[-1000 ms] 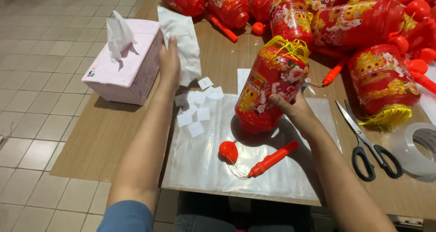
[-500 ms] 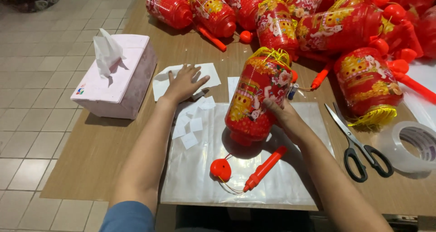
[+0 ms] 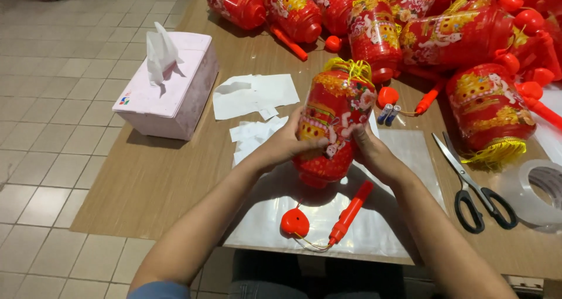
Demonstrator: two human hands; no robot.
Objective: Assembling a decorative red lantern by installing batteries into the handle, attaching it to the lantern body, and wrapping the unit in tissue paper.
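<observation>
Both your left hand (image 3: 287, 144) and right hand (image 3: 369, 147) clasp the red lantern (image 3: 333, 123) at frame centre, above the plastic sheet (image 3: 410, 152). Its dangling red handle (image 3: 350, 213) and cord could snag, I judge, or squeezing might dent the thin shell.

tape roll (image 3: 541, 196): cut by right edge | lantern (image 3: 331, 126): middle hidden behind both hands' fingers

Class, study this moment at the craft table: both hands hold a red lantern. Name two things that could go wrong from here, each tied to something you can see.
1. A thin cord joins the red lantern, gripped by the left hand and right hand, to the red cap and handle stick; lifting could drag them off the table edge.
2. The two batteries lie loose and might roll away if bumped.
</observation>
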